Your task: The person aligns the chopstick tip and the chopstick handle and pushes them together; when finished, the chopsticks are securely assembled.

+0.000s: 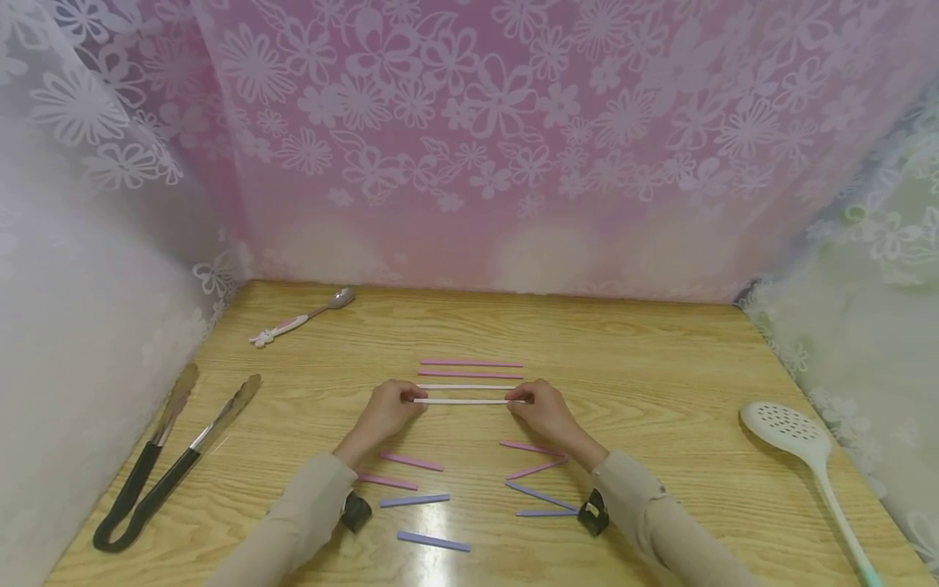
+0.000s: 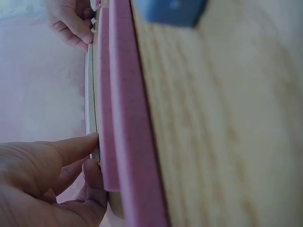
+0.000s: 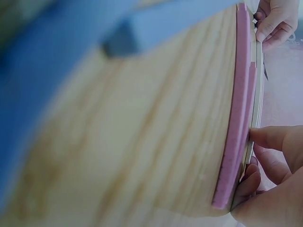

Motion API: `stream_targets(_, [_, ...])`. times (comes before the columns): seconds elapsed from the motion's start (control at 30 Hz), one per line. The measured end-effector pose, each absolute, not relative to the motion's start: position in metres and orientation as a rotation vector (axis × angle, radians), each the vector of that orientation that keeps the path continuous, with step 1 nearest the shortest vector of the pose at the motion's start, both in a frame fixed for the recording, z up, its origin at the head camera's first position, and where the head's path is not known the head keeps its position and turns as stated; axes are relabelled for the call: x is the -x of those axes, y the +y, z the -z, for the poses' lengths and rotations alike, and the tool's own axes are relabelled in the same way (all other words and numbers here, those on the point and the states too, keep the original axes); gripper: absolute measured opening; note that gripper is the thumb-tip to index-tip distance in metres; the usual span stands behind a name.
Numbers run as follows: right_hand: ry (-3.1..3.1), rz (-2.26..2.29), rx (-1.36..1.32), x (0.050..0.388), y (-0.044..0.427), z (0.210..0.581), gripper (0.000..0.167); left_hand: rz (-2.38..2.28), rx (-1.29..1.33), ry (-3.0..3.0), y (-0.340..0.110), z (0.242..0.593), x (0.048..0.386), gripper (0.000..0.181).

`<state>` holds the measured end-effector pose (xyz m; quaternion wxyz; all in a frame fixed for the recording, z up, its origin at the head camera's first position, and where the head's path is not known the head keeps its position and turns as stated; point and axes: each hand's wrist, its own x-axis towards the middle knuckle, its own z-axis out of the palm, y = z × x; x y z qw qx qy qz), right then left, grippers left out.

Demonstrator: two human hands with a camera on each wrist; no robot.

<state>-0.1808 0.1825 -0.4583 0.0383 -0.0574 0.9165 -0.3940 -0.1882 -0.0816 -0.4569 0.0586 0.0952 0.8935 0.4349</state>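
In the head view, a thin white stick (image 1: pixel 462 401) lies crosswise between the two hands. My left hand (image 1: pixel 392 406) pinches its left end between thumb and fingers, and my right hand (image 1: pixel 544 410) pinches its right end. Just beyond it is a second white stick (image 1: pixel 465 387), parallel to the first. Farther back, two pink sticks (image 1: pixel 469 375) run in the same direction. Nearer the body, shorter-looking pink sticks (image 1: pixel 412 462) and purple sticks (image 1: pixel 433 541) lie at slants on both sides. Large pink sticks (image 2: pixel 135 123) fill the foreground of the left wrist view.
Black-handled metal tongs (image 1: pixel 147 485) lie spread at the left. A spoon (image 1: pixel 293 323) with a rabbit handle is at the back left. A white slotted ladle (image 1: pixel 788 428) lies at the right. Floral cloth (image 1: pixel 469 163) encloses the wooden table (image 1: pixel 645 367) at back and sides.
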Motion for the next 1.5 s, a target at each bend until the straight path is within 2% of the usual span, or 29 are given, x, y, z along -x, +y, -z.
stream_targets(0.43, [2.737,1.287,0.127,0.177,0.188,0.455,0.012,-1.355,-0.329,2.693,-0.086,0.458,0.185,0.016])
stream_targets(0.7, [2.717,1.31,0.195,0.171,0.197,0.445,0.021,-1.428,-0.337,2.65,-0.094,0.453,0.179,0.023])
stream_targets(0.87, [2.731,1.254,0.206,0.164,0.201,0.441,0.022,-1.433,-0.392,2.605,-0.102,0.451,0.171,0.021])
stream_targets(1.2, [2.695,1.215,0.277,0.143,0.207,0.438,0.026,-1.322,-0.663,2.489,-0.121,0.453,0.151,0.023])
stream_targets(1.5, [2.625,1.185,0.257,0.134,0.212,0.446,0.028,-1.318,-0.714,2.342,-0.126,0.455,0.143,0.026])
